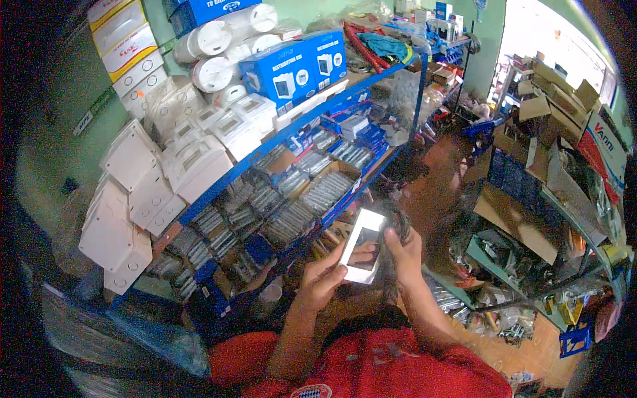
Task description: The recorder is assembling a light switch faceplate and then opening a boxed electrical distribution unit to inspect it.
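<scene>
In front of my chest I hold a small white rectangular frame (365,242) with a large window in it, tilted up toward me. My left hand (323,277) grips its left side, with the thumb on the near face. Through the window some fingers show behind it. My right hand (403,255) is closed at its right side, thumb up along the edge. Something dark and crumpled (396,215) shows beside the frame's far right corner; I cannot make out what it is.
Left of me a blue metal shelf (292,129) carries white electrical boxes (199,162), white rolls (213,74) and a blue carton (292,69). Its lower level holds trays of small wrapped parts (325,192). To the right stand opened cardboard boxes (517,222) and another crowded rack.
</scene>
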`<state>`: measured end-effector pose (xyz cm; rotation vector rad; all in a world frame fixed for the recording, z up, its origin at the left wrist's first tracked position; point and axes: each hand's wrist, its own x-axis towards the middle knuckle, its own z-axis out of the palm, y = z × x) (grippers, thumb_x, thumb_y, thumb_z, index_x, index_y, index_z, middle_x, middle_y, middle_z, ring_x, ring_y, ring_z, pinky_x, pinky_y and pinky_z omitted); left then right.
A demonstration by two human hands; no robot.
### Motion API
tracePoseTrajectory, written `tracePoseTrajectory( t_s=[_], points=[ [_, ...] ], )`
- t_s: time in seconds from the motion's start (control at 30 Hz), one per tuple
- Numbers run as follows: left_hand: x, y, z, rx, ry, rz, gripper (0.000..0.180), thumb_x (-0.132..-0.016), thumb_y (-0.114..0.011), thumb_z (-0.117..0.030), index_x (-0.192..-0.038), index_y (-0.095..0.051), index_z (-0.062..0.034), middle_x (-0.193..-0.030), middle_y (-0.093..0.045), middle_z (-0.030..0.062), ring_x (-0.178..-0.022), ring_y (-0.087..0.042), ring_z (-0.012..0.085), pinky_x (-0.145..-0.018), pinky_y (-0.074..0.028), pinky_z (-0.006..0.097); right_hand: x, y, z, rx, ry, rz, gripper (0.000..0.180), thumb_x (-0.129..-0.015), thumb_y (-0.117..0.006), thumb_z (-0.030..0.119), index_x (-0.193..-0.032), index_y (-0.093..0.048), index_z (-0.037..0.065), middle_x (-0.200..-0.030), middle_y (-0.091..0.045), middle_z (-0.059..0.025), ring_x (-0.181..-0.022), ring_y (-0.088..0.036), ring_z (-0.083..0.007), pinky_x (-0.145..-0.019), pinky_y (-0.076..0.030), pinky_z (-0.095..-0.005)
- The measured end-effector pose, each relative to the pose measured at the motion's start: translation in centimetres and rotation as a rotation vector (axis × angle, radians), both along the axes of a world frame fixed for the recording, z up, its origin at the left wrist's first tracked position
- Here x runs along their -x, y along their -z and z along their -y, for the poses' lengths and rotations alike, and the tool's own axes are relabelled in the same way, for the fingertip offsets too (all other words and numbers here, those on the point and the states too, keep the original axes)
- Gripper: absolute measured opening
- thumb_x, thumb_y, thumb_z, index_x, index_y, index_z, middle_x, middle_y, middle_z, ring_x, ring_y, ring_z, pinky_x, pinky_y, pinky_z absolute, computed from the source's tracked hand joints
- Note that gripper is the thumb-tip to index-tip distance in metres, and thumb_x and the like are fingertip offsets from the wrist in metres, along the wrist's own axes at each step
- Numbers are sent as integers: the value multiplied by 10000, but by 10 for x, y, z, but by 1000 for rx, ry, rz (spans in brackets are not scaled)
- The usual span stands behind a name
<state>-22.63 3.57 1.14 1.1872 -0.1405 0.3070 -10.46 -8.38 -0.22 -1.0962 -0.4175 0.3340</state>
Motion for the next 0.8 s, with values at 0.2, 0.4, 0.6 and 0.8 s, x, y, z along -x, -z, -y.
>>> tracePoseTrajectory(
  t_s=[0.2,0.4,0.6,0.8],
  points=[
    [4,15,1,-29,-100,-28,581,-927,-462,-233,-1365,-264,93,-1253,-496,249,-1170,-490,304,-989,-376,386,-3,-4,-15,88,210,13,285,-922,-556,272,-711,-553,81,-644,-511,73,-596,-419,-32,-518,-319,-216],
    [-5,17,8,99,-348,-17,598,-906,-517,-240,-1372,-290,57,-1184,-554,216,-933,-595,161,-743,-484,241,22,35,-16,40,-14,18,465,-857,-625,122,-1256,-402,38,-1133,-515,-63,-1039,-485,-168,-903,-411,-313],
    [4,21,10,-80,-409,-73,587,-913,-503,-286,-1359,-325,50,-1097,-593,201,-923,-611,193,-733,-507,267,13,28,-11,106,105,258,421,-763,-685,32,-1147,-514,19,-1011,-601,-66,-933,-553,-160,-869,-434,-311],
    [11,20,7,-228,-388,-54,490,-946,-434,-203,-1346,-344,64,-993,-647,167,-906,-608,187,-833,-458,301,-24,14,-5,179,431,225,124,-862,-604,111,-934,-615,11,-833,-627,-23,-767,-552,-110,-726,-443,-250]
  ],
)
